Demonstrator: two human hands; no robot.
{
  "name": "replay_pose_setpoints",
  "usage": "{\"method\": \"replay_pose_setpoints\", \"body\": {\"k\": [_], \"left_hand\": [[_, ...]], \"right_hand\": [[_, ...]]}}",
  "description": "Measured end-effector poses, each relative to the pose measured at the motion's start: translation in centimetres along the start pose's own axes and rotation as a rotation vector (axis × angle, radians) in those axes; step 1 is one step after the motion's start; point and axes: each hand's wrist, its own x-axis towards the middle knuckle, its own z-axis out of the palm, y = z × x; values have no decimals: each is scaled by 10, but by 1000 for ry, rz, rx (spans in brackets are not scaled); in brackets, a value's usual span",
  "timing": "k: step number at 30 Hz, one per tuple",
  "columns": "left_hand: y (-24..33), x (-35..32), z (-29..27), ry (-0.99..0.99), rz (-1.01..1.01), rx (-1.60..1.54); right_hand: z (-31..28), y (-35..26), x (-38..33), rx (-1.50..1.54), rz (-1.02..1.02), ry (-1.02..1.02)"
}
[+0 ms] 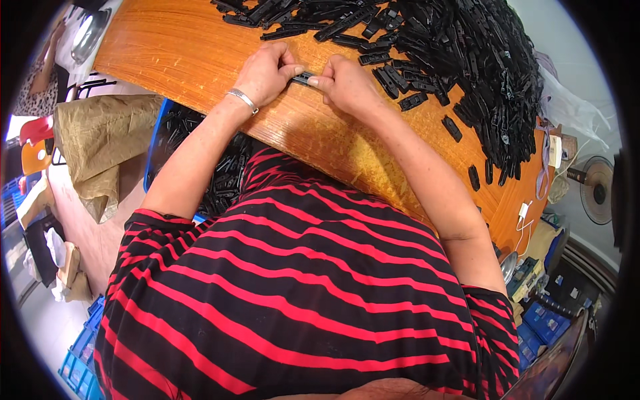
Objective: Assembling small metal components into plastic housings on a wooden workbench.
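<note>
Between my two hands, just above the wooden table, is a small black plastic part, long and narrow. My left hand, with a silver bracelet at the wrist, pinches its left end between thumb and fingers. At the other end, my right hand grips it the same way, fingers curled. My fingers cover both ends of the part. A large heap of similar black plastic parts rises to the right and far side, with several loose ones near my right hand.
Under the table edge at left sits a blue bin holding many black parts. A brown sack stands beside it. Stacked blue crates are at lower left. On the right are a fan and a white cable. Another person's arm shows at far left.
</note>
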Motion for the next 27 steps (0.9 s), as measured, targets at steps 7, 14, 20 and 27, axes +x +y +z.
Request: {"method": "replay_pose_setpoints", "body": {"k": [7,14,20,27], "left_hand": [[-3,9,1,-41,-18,-52],[-4,-25,4,80,89,-154],[1,-56,-23,-248,-140,-592],[-84,-121,-127,-31,-320,-167]], "right_hand": [[-8,-3,0,-30,29,30],[3,-2,-23,82,-70,122],[5,-11,-40,186,-449,179],[-35,10,-5,-350,-352,393]]}}
